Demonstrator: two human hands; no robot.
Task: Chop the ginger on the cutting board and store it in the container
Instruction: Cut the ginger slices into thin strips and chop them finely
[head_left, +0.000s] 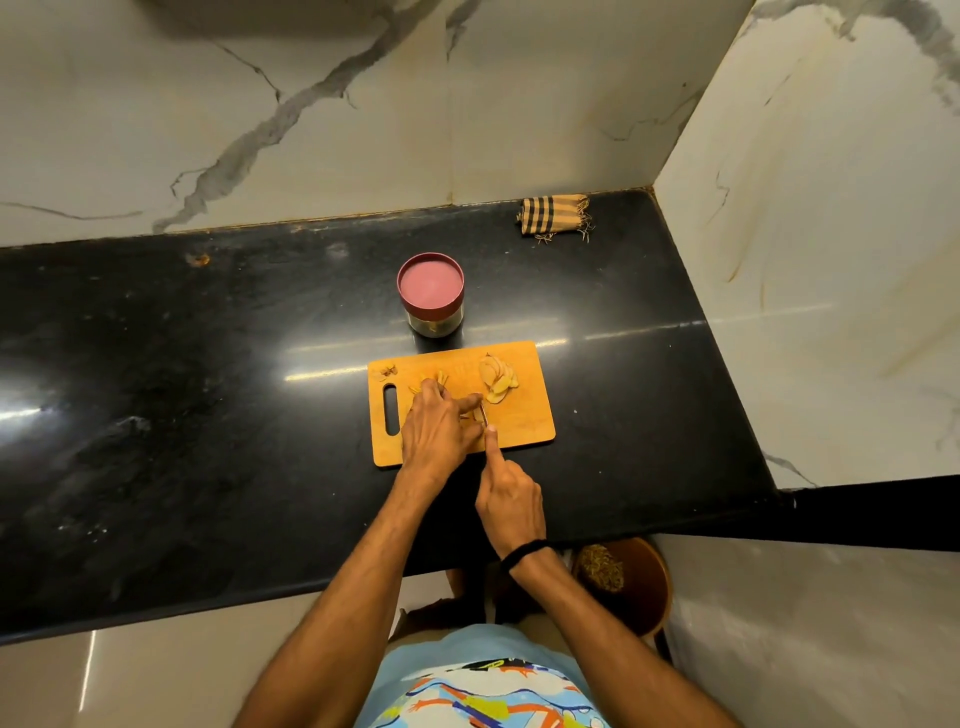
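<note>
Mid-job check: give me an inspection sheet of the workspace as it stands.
Surface: black counter, glossy, speckled.
Job's things: cutting board with sliced ginger; container behind it, lid on.
Clutter: striped cloth at back wall.
Grips: left hand pins ginger; right hand holds knife, forefinger along blade.
Cables: nothing seen.
Surroundings: marble walls; brown bin below counter edge.
</note>
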